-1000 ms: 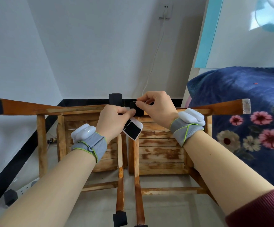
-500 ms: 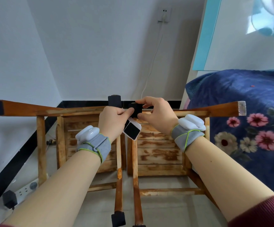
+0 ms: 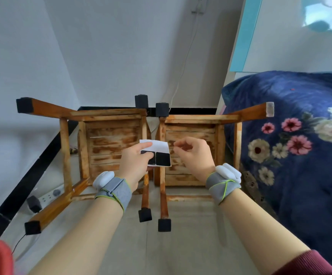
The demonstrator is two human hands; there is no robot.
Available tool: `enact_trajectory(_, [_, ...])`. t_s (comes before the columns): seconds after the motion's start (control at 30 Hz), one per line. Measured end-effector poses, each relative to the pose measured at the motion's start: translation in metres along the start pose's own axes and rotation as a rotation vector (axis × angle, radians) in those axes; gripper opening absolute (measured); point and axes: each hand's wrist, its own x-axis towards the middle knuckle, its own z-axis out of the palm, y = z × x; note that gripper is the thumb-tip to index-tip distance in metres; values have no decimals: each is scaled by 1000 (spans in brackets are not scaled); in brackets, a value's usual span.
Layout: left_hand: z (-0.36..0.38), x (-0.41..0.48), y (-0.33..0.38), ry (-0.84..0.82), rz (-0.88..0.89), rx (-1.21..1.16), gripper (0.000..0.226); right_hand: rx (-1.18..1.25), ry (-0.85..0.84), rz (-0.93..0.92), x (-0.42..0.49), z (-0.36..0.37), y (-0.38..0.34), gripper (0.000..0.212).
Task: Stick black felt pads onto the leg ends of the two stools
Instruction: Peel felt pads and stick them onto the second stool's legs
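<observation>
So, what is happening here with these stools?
The left hand holds a white backing sheet with two black felt pads on it; the right hand hovers beside it, fingers curled. The upturned left stool has pads on all four leg ends; the right stool shows two, and its far right leg end is bare.

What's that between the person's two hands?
A white backing sheet with two black felt pads on it, gripped by the left hand; the right hand hovers just beside its edge. The head view shows it.
</observation>
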Motion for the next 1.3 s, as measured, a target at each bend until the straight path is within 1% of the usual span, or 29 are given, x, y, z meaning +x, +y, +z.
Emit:
enact_trajectory(0.13, [10, -39, -15, 0, 25, -14, 46, 13, -27, 77, -45, 0, 14, 15])
enact_trajectory(0.3, [29, -75, -25, -7, -54, -85, 65, 15, -80, 152, -89, -8, 28, 25])
enact_trajectory(0.43, [45, -93, -29, -45, -112, -111, 69, 83, -77, 204, -111, -18, 36, 19])
enact_trajectory(0.47, [48, -95, -29, -58, -114, -101, 68, 99, -63, 225, -115, -21, 36, 21])
enact_trajectory(0.5, [52, -98, -29, -76, -114, -101, 68, 147, -46, 261, -118, -24, 38, 21])
enact_trajectory(0.6, [62, -106, -34, -141, -122, -140, 66, 408, 5, 414, -126, -36, 47, 15])
enact_trajectory(0.67, [66, -108, -42, -160, -110, -95, 67, 512, 19, 494, -130, -42, 58, 10])
enact_trajectory(0.77, [75, -106, -53, -220, -108, -18, 73, 562, 50, 585, -139, -53, 85, 13])
enact_trajectory(0.83, [87, -105, -58, -266, -76, 71, 71, 605, 89, 622, -146, -63, 105, 11])
enact_trajectory(0.87, [88, -105, -58, -268, -47, 117, 66, 631, 108, 633, -148, -66, 110, 9])
enact_trajectory(0.93, [102, -102, -65, -278, -13, 164, 45, 677, 176, 650, -155, -77, 129, 9])
enact_trajectory(1.0, [121, -106, -73, -322, -45, 242, 31, 714, 230, 648, -165, -88, 149, 15])
enact_trajectory(1.07, [146, -109, -84, -417, -84, 349, 20, 758, 262, 652, -174, -99, 165, 18])
enact_trajectory(1.13, [173, -113, -95, -527, -84, 482, 15, 805, 295, 667, -182, -108, 182, 19])
enact_trajectory(1.2, [195, -116, -109, -580, -68, 574, 23, 822, 328, 687, -188, -115, 197, 16])
enact_trajectory(1.27, [212, -116, -120, -610, -67, 607, 32, 742, 372, 687, -192, -119, 213, 14])
enact_trajectory(1.3, [219, -116, -124, -624, -72, 623, 39, 685, 388, 683, -192, -121, 222, 17])
